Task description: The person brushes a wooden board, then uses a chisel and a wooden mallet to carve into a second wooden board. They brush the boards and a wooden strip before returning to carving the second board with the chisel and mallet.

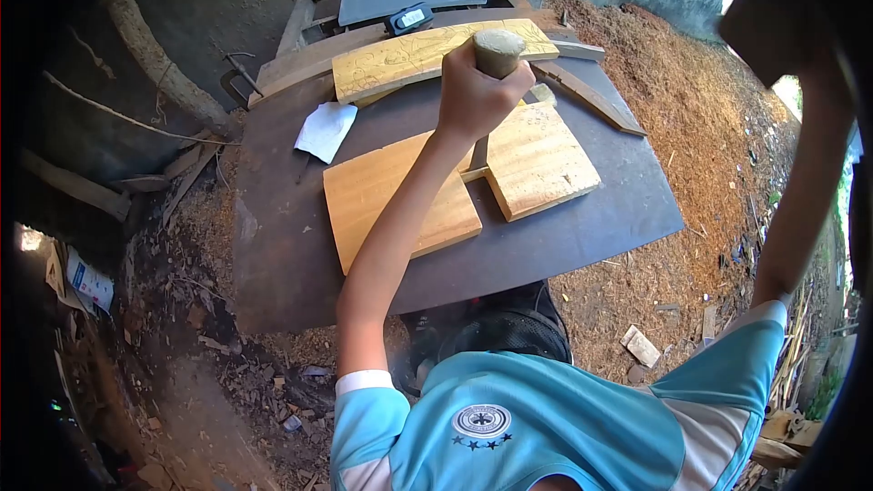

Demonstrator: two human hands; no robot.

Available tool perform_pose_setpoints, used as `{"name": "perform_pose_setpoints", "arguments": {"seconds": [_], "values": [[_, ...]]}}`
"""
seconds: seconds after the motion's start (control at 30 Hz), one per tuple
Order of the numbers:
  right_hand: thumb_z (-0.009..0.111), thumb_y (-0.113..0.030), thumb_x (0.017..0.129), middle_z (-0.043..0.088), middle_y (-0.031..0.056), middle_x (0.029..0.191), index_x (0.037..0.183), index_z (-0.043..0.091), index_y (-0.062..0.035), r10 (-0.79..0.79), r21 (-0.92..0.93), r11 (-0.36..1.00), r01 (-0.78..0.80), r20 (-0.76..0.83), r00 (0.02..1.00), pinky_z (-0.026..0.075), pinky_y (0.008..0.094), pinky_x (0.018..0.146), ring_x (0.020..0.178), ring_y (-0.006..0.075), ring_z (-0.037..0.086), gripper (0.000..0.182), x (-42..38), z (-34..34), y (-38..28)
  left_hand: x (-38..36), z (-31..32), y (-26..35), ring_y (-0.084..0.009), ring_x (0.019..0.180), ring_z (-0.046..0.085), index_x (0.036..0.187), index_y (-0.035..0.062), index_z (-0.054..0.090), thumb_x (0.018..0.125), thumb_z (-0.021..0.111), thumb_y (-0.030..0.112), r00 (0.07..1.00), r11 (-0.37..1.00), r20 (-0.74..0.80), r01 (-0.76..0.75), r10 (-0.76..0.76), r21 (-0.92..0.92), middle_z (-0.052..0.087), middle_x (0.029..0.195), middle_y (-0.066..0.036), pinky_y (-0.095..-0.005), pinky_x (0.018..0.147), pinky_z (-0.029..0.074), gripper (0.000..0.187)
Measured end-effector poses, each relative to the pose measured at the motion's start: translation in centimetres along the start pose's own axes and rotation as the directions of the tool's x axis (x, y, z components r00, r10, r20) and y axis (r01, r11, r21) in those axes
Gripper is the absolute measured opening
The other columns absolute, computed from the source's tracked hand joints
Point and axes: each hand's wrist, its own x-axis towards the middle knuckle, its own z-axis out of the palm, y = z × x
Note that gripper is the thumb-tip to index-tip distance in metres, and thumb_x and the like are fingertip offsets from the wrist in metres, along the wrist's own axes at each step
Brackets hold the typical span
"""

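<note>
My left hand (484, 91) is closed around the thick round wooden handle of a chisel (479, 153). The chisel stands nearly upright, its blade reaching down into a notch in a light wooden board (546, 164). Part of the board is hidden behind my left forearm. High at the upper right, my right hand (821, 82) is raised and mostly lost in shadow. It appears closed on a dark, block-shaped mallet (771, 14), well apart from the chisel.
The board lies on a dark tabletop (582, 236). Behind it are a plank with drawn patterns (409, 59), a white cloth or paper (326, 132) and a dark device (409, 20). A clamp (241, 79) is at the left edge. Wood shavings (673, 109) cover the ground.
</note>
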Motion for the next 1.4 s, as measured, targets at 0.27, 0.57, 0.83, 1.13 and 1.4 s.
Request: {"name": "perform_pose_setpoints", "arguments": {"seconds": [0.27, 0.57, 0.83, 1.13, 1.4], "values": [[0.050, -0.018, 0.089, 0.062, 0.0107, 0.083, 0.137, 0.034, -0.0145, 0.467, -0.350, 0.875, -0.336, 0.420, 0.778, 0.052, 0.0230, 0.052, 0.056, 0.0138, 0.059, 0.050, -2.7, 3.4, 1.1, 0.0, -0.1, -0.6, -0.0094, 0.056, 0.054, 0.069, 0.0012, 0.055, 0.067, 0.062, 0.006, 1.000, 0.999, 0.006, 0.007, -0.008, 0.033, 0.057, 0.061, -0.004, -0.0258, 0.054, 0.044, 0.008], [0.052, -0.028, 0.088, 0.059, 0.0145, 0.088, 0.137, 0.029, -0.0137, -0.028, -0.353, 0.914, 0.198, 0.433, 0.901, 0.054, 0.0271, 0.058, 0.062, 0.0166, 0.061, 0.056, -3.6, 3.9, 3.2, 0.0, -0.2, -0.2, -0.0101, 0.057, 0.054, 0.070, 0.0002, 0.055, 0.067, 0.062, 0.006, 1.000, 1.000, -0.001, 0.021, -0.021, 0.008, 0.058, 0.062, -0.004, -0.0257, 0.054, 0.044, 0.010], [0.054, -0.020, 0.089, 0.059, 0.0074, 0.074, 0.129, 0.040, -0.0038, 0.465, -0.116, 0.882, -0.457, 0.060, 0.883, 0.050, 0.0250, 0.047, 0.054, 0.0148, 0.059, 0.045, -0.8, -0.3, -0.9, -0.2, -0.2, -0.5, -0.0098, 0.058, 0.054, 0.070, 0.0006, 0.055, 0.067, 0.064, 0.007, 0.999, 0.999, -0.008, 0.043, -0.043, -0.001, 0.057, 0.063, -0.004, -0.0254, 0.056, 0.044, 0.012], [0.054, -0.019, 0.089, 0.060, 0.0091, 0.075, 0.121, 0.048, -0.0018, 0.327, -0.051, 0.940, -0.337, 0.419, 0.847, 0.050, 0.0245, 0.046, 0.055, 0.0138, 0.059, 0.037, -3.8, 1.1, -1.1, -0.1, 0.0, -0.5, -0.0099, 0.058, 0.055, 0.071, 0.0005, 0.056, 0.066, 0.063, 0.005, 1.000, 1.000, 0.024, 0.016, -0.017, 0.015, 0.059, 0.063, -0.004, -0.0258, 0.055, 0.044, 0.009], [0.053, -0.018, 0.088, 0.061, 0.0140, 0.082, 0.125, 0.045, -0.0071, 0.097, -0.041, 0.995, -0.095, 0.033, 0.995, 0.050, 0.0323, 0.066, 0.070, 0.0211, 0.060, 0.039, -1.5, -2.5, -0.2, -0.2, 0.3, -0.8, -0.0099, 0.059, 0.056, 0.071, -0.0003, 0.057, 0.067, 0.063, 0.007, 0.999, 0.999, -0.013, 0.053, -0.053, -0.009, 0.060, 0.064, -0.005, -0.0256, 0.057, 0.046, 0.010]]}}
